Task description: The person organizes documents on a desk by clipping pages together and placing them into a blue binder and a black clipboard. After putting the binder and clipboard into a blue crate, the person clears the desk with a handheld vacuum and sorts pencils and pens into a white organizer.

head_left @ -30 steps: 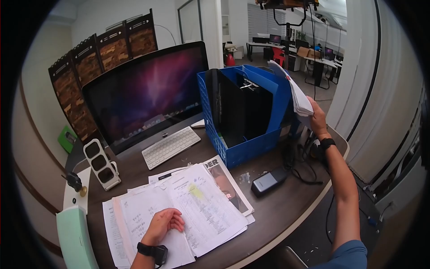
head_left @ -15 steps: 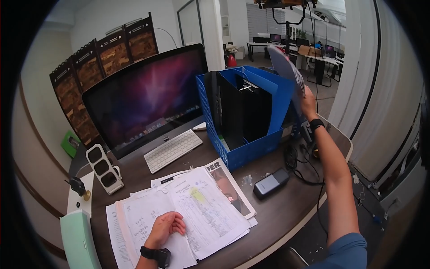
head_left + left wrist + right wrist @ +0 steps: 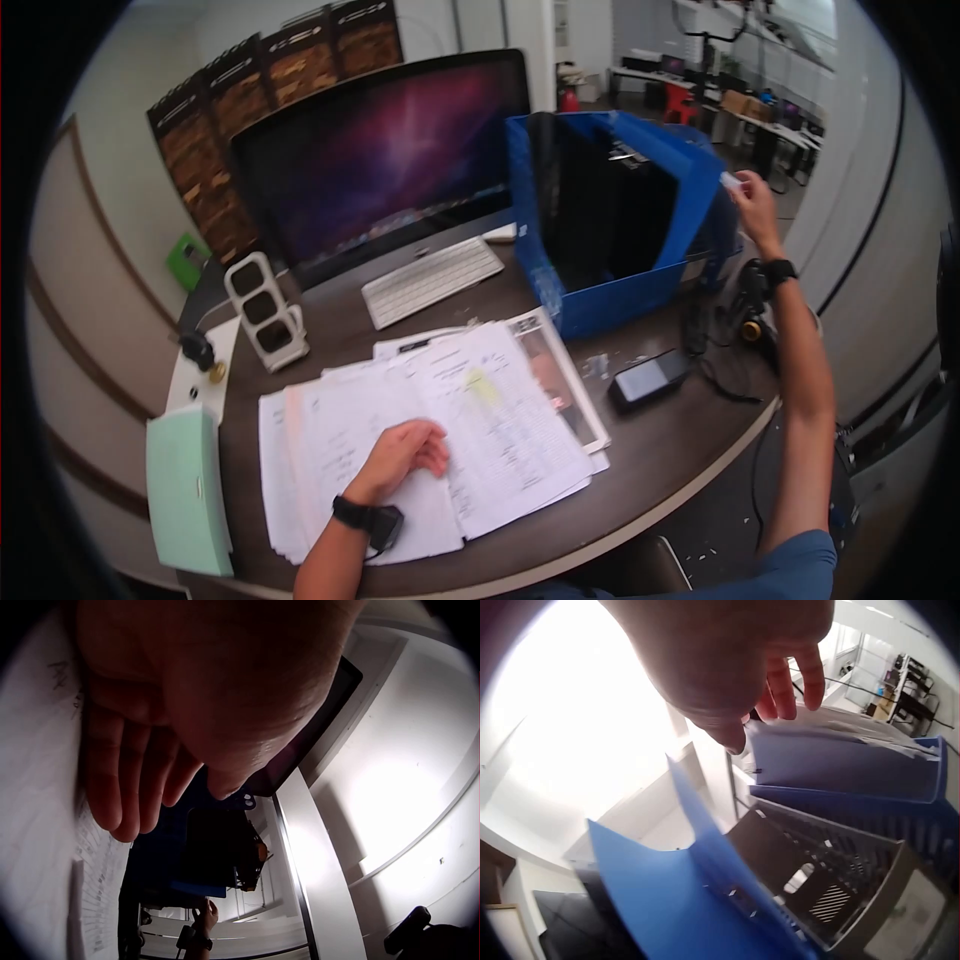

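Note:
My left hand (image 3: 408, 455) rests loosely curled on the open stack of papers (image 3: 330, 410), its fingers holding nothing. At the far right side of the blue file rack (image 3: 620, 305), my right hand (image 3: 757, 208) pinches the end of a stack of papers (image 3: 847, 754). In the right wrist view this stack stands low in the rack's outer slot, its top edge just under the fingers. In the head view most of it is hidden behind the rack. Beside that slot are a grey perforated file holder (image 3: 840, 877) and a blue folder (image 3: 667, 885).
A monitor (image 3: 400, 150) and white keyboard (image 3: 432, 282) stand behind the papers. A magazine (image 3: 565, 375) lies partly under them. At the right are a dark box-shaped device (image 3: 650, 380) and black cables (image 3: 715, 350). A mint-green case (image 3: 185, 490) stands at the left edge.
My right hand has lowered the papers from above the rack's right side down into its outer slot. The head view has shifted; my left hand stays on the open papers.

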The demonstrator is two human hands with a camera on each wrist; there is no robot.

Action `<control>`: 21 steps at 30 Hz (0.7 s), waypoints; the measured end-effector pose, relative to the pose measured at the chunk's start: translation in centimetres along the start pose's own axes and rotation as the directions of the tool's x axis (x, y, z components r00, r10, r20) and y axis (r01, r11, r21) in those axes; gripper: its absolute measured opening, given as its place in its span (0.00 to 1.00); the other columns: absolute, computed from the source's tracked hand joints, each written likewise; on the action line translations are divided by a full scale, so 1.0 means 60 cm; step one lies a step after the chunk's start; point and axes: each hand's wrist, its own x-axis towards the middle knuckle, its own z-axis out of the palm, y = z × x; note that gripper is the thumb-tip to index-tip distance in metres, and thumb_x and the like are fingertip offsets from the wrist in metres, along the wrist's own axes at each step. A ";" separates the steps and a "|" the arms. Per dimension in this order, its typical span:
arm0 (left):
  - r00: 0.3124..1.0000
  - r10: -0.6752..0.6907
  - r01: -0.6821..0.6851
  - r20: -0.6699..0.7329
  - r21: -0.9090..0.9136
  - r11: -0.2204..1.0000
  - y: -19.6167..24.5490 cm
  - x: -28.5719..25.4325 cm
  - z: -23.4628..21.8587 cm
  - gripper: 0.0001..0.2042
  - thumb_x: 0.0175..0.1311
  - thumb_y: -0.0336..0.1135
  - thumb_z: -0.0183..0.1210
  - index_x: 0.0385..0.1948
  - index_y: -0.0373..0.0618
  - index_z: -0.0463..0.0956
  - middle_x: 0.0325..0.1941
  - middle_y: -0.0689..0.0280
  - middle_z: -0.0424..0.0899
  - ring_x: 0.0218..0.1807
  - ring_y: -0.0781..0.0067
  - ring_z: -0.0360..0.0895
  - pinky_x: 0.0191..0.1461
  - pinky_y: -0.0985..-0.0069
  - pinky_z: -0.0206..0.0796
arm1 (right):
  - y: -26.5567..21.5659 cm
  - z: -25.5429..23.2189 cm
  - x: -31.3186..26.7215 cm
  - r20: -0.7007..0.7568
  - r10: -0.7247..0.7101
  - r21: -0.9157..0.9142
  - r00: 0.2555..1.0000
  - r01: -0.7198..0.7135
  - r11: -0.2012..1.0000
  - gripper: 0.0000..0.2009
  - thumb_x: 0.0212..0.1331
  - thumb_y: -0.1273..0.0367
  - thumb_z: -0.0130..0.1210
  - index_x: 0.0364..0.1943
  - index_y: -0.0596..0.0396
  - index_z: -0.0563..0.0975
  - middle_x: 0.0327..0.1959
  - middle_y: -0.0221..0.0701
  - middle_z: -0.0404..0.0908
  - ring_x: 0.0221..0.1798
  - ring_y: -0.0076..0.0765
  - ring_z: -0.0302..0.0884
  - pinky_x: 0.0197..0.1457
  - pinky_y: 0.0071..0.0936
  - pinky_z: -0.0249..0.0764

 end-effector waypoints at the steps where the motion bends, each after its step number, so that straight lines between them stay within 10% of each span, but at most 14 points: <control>1: 1.000 -0.011 0.010 0.012 0.011 1.000 0.003 -0.001 0.001 0.17 0.75 0.43 0.42 0.43 0.35 0.72 0.33 0.58 0.81 0.32 0.70 0.80 0.37 0.75 0.75 | -0.026 -0.007 -0.010 -0.089 -0.109 -0.019 0.990 0.107 0.994 0.17 0.58 0.65 0.61 0.49 0.57 0.76 0.33 0.33 0.79 0.37 0.30 0.77 0.42 0.27 0.73; 6: 0.999 -0.001 0.001 0.048 -0.011 1.000 -0.002 0.008 -0.001 0.16 0.75 0.41 0.44 0.43 0.35 0.72 0.34 0.60 0.80 0.33 0.73 0.79 0.37 0.78 0.74 | -0.266 -0.018 -0.137 0.334 -0.026 0.562 0.942 -0.177 0.808 0.15 0.67 0.65 0.51 0.53 0.56 0.73 0.38 0.27 0.79 0.42 0.22 0.76 0.43 0.18 0.71; 10: 1.000 0.010 -0.011 0.011 0.049 0.999 0.024 -0.009 0.005 0.14 0.73 0.39 0.47 0.45 0.37 0.72 0.38 0.61 0.80 0.35 0.74 0.79 0.40 0.78 0.74 | -0.385 0.067 -0.314 0.849 -0.052 0.400 0.526 -0.575 0.714 0.22 0.63 0.68 0.55 0.59 0.62 0.67 0.45 0.36 0.79 0.45 0.26 0.78 0.46 0.22 0.74; 15: 0.958 0.241 -0.128 -0.155 0.521 0.844 0.075 -0.085 -0.061 0.10 0.68 0.34 0.55 0.45 0.39 0.75 0.39 0.67 0.80 0.39 0.79 0.78 0.41 0.81 0.72 | -0.422 0.149 -0.423 0.930 0.046 0.135 0.364 -0.456 0.880 0.37 0.59 0.60 0.61 0.66 0.67 0.58 0.52 0.52 0.75 0.51 0.40 0.78 0.51 0.29 0.75; 19: 0.744 0.433 0.326 -0.509 0.842 0.431 0.064 -0.173 -0.176 0.26 0.59 0.45 0.62 0.53 0.34 0.71 0.44 0.53 0.81 0.45 0.62 0.79 0.48 0.70 0.71 | -0.423 0.177 -0.436 0.925 0.055 0.162 0.376 -0.521 0.838 0.39 0.55 0.60 0.64 0.65 0.70 0.59 0.50 0.50 0.77 0.50 0.40 0.77 0.51 0.28 0.72; 21: 0.676 0.458 0.461 -0.576 0.817 0.347 0.050 -0.202 -0.199 0.29 0.58 0.47 0.62 0.55 0.33 0.70 0.45 0.49 0.81 0.46 0.56 0.80 0.49 0.67 0.72 | -0.437 0.177 -0.436 0.948 0.003 0.246 0.320 -0.737 0.630 0.34 0.56 0.69 0.61 0.64 0.72 0.59 0.51 0.48 0.76 0.50 0.36 0.78 0.51 0.27 0.74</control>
